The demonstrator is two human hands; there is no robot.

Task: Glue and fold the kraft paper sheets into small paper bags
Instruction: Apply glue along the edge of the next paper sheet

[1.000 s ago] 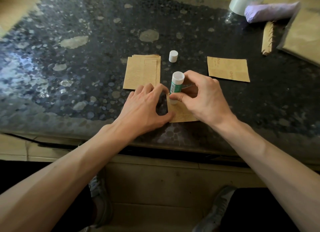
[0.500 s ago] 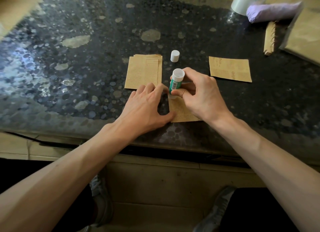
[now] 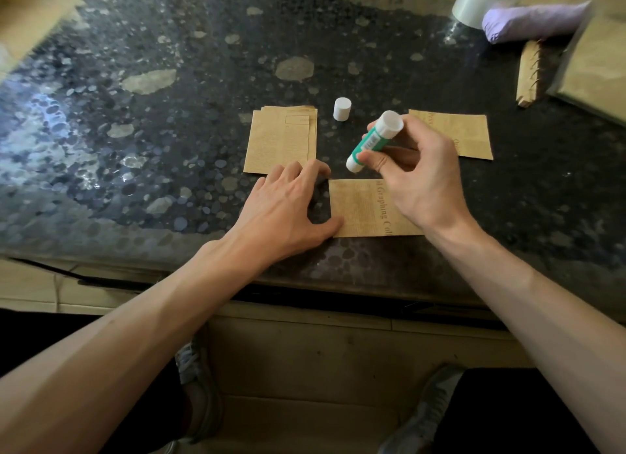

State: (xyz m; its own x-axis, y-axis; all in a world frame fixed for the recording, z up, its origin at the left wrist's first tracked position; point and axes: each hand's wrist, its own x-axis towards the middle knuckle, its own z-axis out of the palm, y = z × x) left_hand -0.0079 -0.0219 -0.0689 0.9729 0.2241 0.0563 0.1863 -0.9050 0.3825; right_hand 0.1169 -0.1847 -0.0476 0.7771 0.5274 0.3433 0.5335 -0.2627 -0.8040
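Observation:
A printed kraft paper sheet (image 3: 362, 209) lies flat near the front edge of the dark speckled table (image 3: 169, 148). My left hand (image 3: 288, 206) rests beside it, thumb pressing its left edge, fingers spread on the table. My right hand (image 3: 416, 175) holds a green and white glue stick (image 3: 372, 141) tilted above the sheet's far edge, tip down and left. The white cap (image 3: 342, 109) stands upright behind. A stack of kraft sheets (image 3: 281, 140) lies left of the cap. Another kraft piece (image 3: 467, 135) lies to the right, partly behind my right hand.
At the back right are a roll of clear tape (image 3: 477, 3), a purple bundle (image 3: 528, 23), a wooden comb-like strip (image 3: 528, 74) and a large flat brown board (image 3: 599, 67). The table's front edge runs just below the sheet.
My right hand lifted the glue stick off the sheet and tilted it, uncovering the paper. My left hand's fingers slid off the sheet's top edge; its thumb stays on the left edge.

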